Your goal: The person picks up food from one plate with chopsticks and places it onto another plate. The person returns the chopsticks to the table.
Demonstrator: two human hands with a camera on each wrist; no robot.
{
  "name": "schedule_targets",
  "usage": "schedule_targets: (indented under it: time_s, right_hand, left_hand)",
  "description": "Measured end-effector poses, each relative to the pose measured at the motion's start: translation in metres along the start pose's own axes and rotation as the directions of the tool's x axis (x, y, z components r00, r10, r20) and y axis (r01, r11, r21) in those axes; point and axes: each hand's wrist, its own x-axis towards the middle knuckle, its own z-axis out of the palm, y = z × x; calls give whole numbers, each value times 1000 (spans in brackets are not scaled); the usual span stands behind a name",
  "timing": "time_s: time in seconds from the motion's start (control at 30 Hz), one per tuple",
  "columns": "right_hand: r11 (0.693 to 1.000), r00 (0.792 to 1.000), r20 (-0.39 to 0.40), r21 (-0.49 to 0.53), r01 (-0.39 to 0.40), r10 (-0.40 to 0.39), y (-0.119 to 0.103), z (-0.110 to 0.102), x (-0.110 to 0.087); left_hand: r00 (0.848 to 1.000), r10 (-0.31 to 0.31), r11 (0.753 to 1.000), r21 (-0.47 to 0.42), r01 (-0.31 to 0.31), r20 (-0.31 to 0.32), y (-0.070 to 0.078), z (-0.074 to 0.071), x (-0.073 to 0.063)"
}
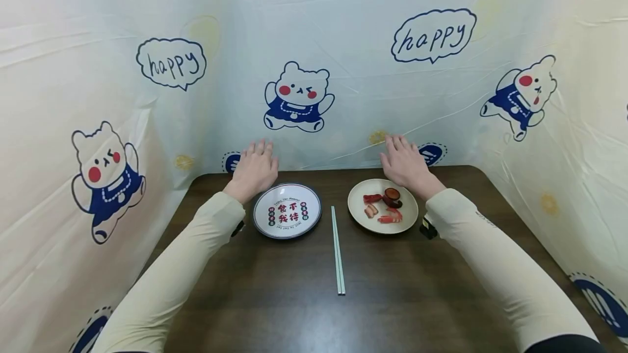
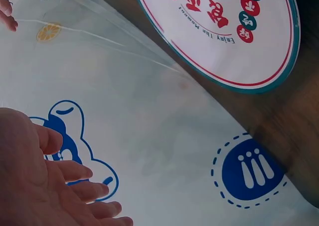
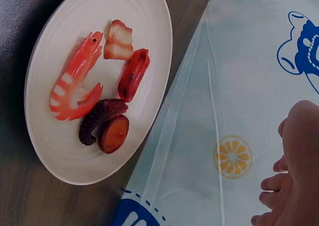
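Observation:
My left hand [image 1: 254,168] is stretched past the table's far edge beside a white plate [image 1: 288,233] with a blue rim and red lettering. Its fingers are extended and hold nothing. Over on the other side, my right hand [image 1: 406,161] reaches likewise behind a cream plate [image 1: 358,217], with nothing in its fingers. On the cream plate lie a shrimp [image 3: 67,94], a streaky bacon-like slice [image 3: 118,41], a dark red piece [image 3: 133,76], a dark ridged curved piece [image 3: 94,117] and a round brown slice [image 3: 113,134]. Between the plates rests a pair of pale green chopsticks [image 1: 338,255].
The dark wooden table [image 1: 275,298] carries the plates and chopsticks. A pale curtain [image 1: 343,102] printed with bears and the word "happy" hangs behind it and at both sides. Small dark devices [image 1: 428,228] sit at the wrists.

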Motion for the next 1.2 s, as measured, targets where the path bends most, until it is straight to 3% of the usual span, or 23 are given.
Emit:
schedule_targets:
  time_s: [0.83, 1.2]
  right_hand:
    - [999, 999, 27, -11, 30, -30, -21, 3, 8]
    - [997, 997, -1, 5, 80, -80, -32, 2, 12]
  left_hand:
    - [998, -52, 999, -11, 53, 29, -17, 2, -10]
    - [998, -57, 998, -29, 57, 32, -24, 3, -13]
